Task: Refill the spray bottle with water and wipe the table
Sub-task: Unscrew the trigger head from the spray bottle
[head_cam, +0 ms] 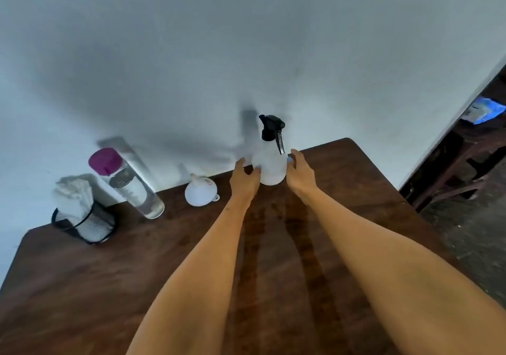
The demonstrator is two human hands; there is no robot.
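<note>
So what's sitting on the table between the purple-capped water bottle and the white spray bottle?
In the head view, a white plastic funnel sits upside down on the brown wooden table, between the purple-capped clear water bottle and the black-nozzled white spray bottle.

Both arms bare from the bottom edge of the view right up to the hands, no sleeves, no gloves. left hand (244, 178) and right hand (299, 172): no rings or bracelets that I can make out, no watch at either wrist. Nails painted pale blue, seen on a left fingertip and on the right thumb. Forearms long and slim in the wide-angle view
</note>
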